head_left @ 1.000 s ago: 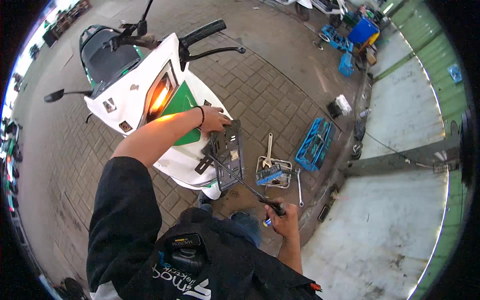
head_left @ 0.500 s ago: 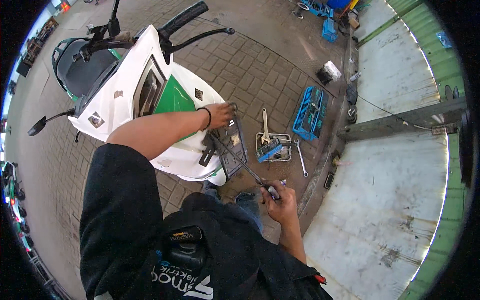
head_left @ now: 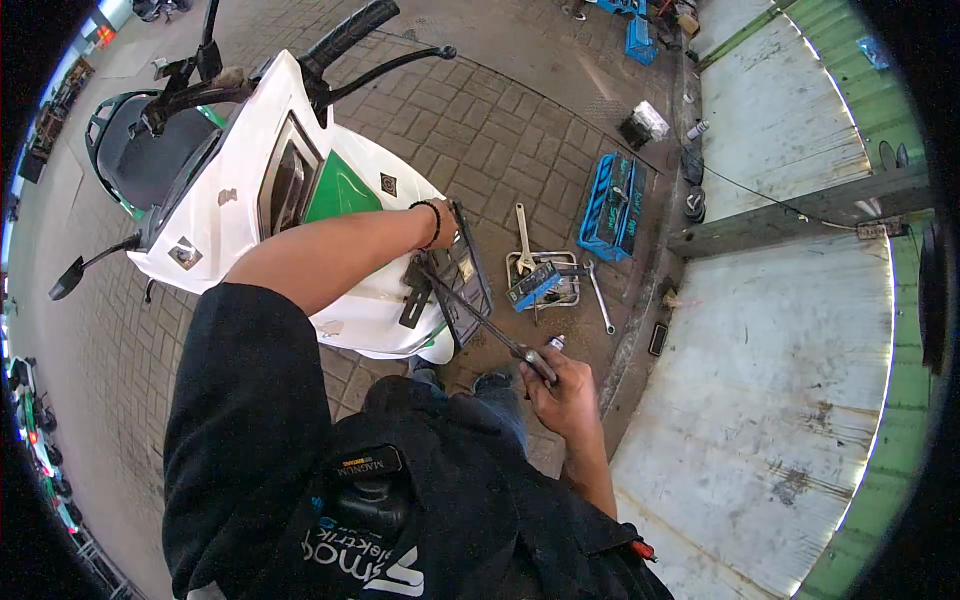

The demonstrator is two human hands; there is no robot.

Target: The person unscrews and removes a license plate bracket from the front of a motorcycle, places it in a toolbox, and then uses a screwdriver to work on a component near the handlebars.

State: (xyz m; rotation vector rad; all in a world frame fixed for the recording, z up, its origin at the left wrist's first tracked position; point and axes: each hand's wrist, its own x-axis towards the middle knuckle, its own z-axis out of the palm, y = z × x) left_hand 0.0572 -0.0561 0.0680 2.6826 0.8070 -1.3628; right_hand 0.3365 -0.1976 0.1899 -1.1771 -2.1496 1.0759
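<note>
Since a second ago, the scooter (head_left: pixel 228 240) has slid up and left in my view, and its lamp (head_left: pixel 292 185) has gone from bright orange to dark. My right hand sits a bit higher in view, and fewer of my left fingers show.

Lots of things lie on the brick ground to the right. A big wrench (head_left: pixel 524 238) and a small blue and black plate (head_left: pixel 537 286) lie on a wire rack (head_left: pixel 572 290), with a silver spanner (head_left: pixel 601 298) just beside it. Past them is a blue toolbox (head_left: pixel 597 200). A phone (head_left: pixel 658 338) lies near the bottom of the white wall (head_left: pixel 760 400). My left arm crosses the scooter's front and hides part of it.

My long thin tool (head_left: pixel 485 325) is between me and the scooter. It slants from my right hand up and left, and its far end is at the black plate (head_left: pixel 465 285) on the scooter's nose. I cannot tell what the tip touches. The black plate tilts, with its long side going from the top down and a bit right. The scooter's nose points at me, and its seat (head_left: pixel 160 155) is at the upper left.

My right hand (head_left: pixel 565 395) is curled tight around the tool's handle. My left hand (head_left: pixel 445 225) is at the plate's top corner, but its fingers are mostly hidden, so I cannot tell how tightly they hold.
</note>
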